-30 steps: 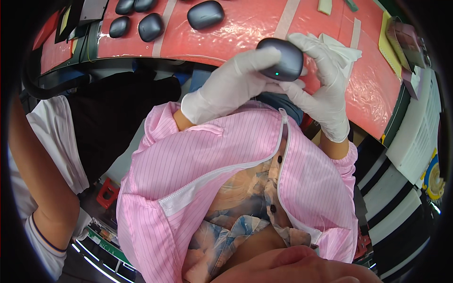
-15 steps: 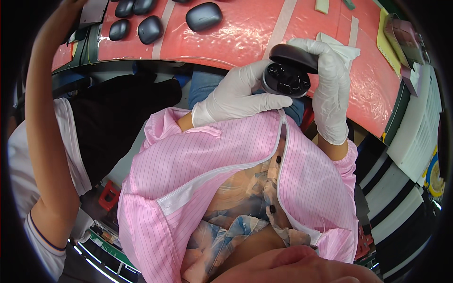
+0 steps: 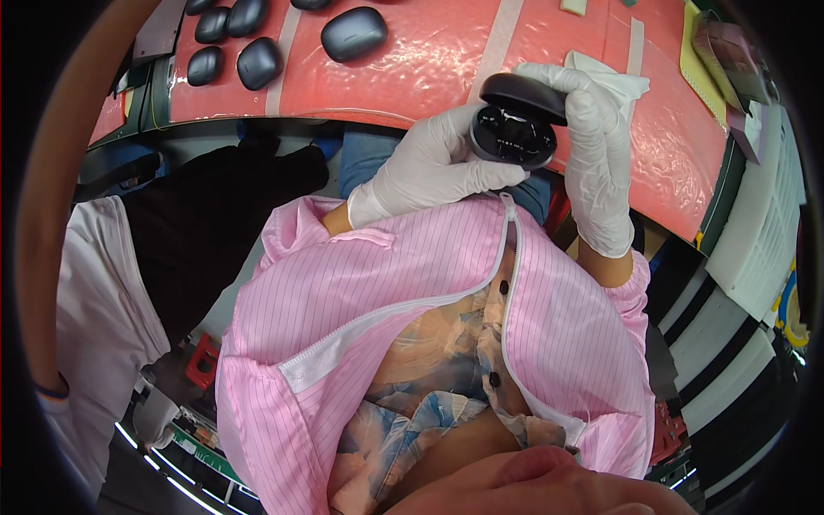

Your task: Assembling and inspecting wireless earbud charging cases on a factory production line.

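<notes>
One open dark case (image 3: 506,148) is at the near edge of the red mat (image 3: 412,93), with the left hand (image 3: 429,165) wrapped around its bottom and the right hand (image 3: 596,163) gripping its lid (image 3: 525,96), while closed cases (image 3: 354,35) sit on the mat's left part.

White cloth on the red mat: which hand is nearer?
Right: the right hand, at the dark case's raised lid, overlaps the white cloth in view; the left hand, farther left, holds the case's base.
</notes>
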